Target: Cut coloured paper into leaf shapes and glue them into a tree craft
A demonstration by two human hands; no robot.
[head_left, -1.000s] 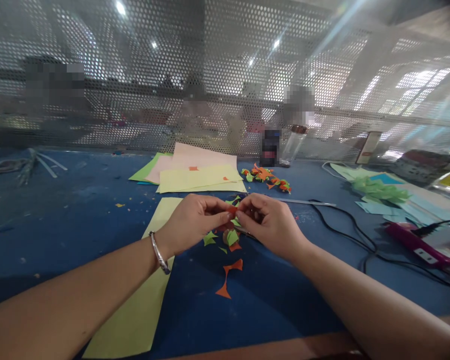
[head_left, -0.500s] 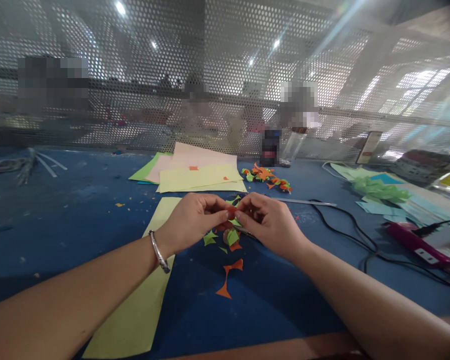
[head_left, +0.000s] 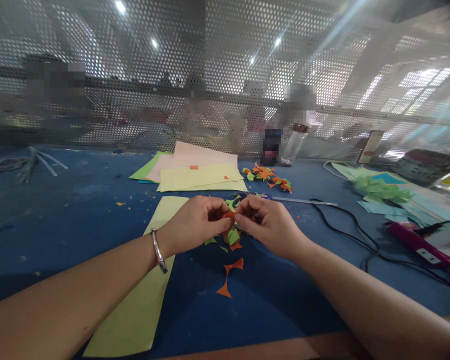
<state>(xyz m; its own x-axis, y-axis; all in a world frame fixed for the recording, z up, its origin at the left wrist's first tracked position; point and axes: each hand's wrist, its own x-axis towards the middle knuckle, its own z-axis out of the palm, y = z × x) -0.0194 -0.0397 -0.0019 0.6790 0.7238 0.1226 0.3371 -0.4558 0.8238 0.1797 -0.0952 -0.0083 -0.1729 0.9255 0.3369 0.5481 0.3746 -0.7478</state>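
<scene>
Between the fingertips of both hands is a small piece of orange paper (head_left: pixel 229 214). My left hand (head_left: pixel 200 220) pinches its left side, thumb toward me, and wears a silver bracelet at the wrist. My right hand (head_left: pixel 272 222) pinches the other side, its fingers curled. Green paper scraps (head_left: pixel 233 236) and orange bits lie on the table just under and behind the fingers, partly hidden by them. Nearer to me lies a thin, angular orange paper offcut (head_left: pixel 228 277). A long yellow-green paper strip (head_left: pixel 138 310) runs beneath my left forearm.
Stacked pastel sheets (head_left: pixel 198 177) lie at the back. Beside them is a pile of orange and green paper pieces (head_left: pixel 264 172), with a clear bottle (head_left: pixel 295 145) behind. At right are a magenta power strip (head_left: pixel 423 245), a black cable (head_left: pixel 345 230) and pale green paper (head_left: pixel 382 189).
My left hand has shifted slightly right, closer to my right hand. More of the orange paper shows between the fingertips. The things on the table stay where they were.
</scene>
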